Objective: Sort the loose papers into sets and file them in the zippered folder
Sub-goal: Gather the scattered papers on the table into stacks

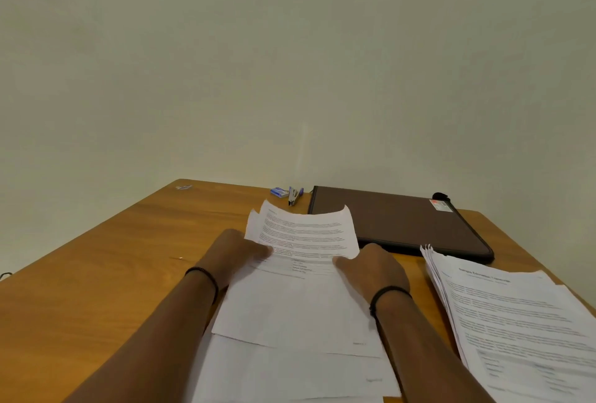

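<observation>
Both hands hold a thin set of printed sheets [306, 231] raised off the wooden table [106, 260]. My left hand [237, 251] pinches its left edge and my right hand [371, 265] pinches its lower right edge. Under the hands lie more white sheets [290, 315], overlapping. A fanned stack of printed papers [516, 322] rests at the right. The dark brown zippered folder [396, 218] lies closed at the back, behind the held sheets.
A small stapler [294, 196] and a blue staple box [279, 192] sit at the table's far edge, left of the folder. A small scrap [183, 187] lies at the far left corner. The pale wall stands right behind the table.
</observation>
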Action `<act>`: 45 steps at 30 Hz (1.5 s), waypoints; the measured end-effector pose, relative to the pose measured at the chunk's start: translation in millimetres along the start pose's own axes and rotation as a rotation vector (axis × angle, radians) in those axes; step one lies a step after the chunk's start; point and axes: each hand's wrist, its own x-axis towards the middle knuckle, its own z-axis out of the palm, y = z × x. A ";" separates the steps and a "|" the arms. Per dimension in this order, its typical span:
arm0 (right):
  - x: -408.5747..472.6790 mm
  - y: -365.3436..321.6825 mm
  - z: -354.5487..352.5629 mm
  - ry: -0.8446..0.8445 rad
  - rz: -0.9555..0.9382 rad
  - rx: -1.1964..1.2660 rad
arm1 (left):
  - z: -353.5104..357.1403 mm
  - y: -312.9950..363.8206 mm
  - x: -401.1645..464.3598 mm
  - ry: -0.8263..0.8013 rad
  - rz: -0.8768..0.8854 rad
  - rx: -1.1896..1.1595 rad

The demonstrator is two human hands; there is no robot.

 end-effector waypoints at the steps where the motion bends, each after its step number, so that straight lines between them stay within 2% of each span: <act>1: 0.5 0.9 -0.3 -0.036 0.012 0.058 | 0.2 -0.6 -0.6 -0.058 0.002 -0.102; 5: 3.4 7.5 0.0 -0.107 0.027 0.372 | -1.1 -4.6 -0.5 -0.226 0.077 -0.513; 11: -12.2 -7.1 5.1 -0.158 -0.007 0.974 | -8.3 -4.3 -19.1 -0.197 0.296 -0.609; 15: -22.9 -34.2 -20.7 0.026 -0.226 1.056 | -30.2 34.7 -32.6 -0.279 0.452 -0.624; 19: -38.7 -70.2 -73.4 0.207 -0.407 1.150 | -61.7 99.5 -59.0 -0.186 0.607 -0.562; 23: -62.7 -80.5 -107.5 0.146 -0.455 1.248 | -77.6 123.1 -89.4 -0.219 0.726 -0.535; 27: -91.7 -51.7 -85.4 0.027 -0.277 1.186 | -67.1 74.7 -102.1 -0.220 0.623 -0.504; 30: -109.6 -35.1 -67.3 -0.052 -0.242 1.164 | -56.1 42.4 -110.3 -0.225 0.588 -0.470; 37: -111.6 -42.6 -74.7 0.004 -0.285 1.105 | -47.0 63.2 -124.3 -0.192 0.537 -0.432; 41: -106.4 -29.8 -103.1 0.172 -0.279 1.087 | -29.6 86.8 -137.4 -0.193 0.551 -0.422; 43: -103.9 -13.0 -126.6 0.265 -0.237 1.025 | -8.7 97.7 -145.0 -0.260 0.518 -0.453; 45: -105.2 14.0 -151.3 0.308 -0.162 0.938 | 22.0 106.1 -152.9 -0.396 0.452 -0.551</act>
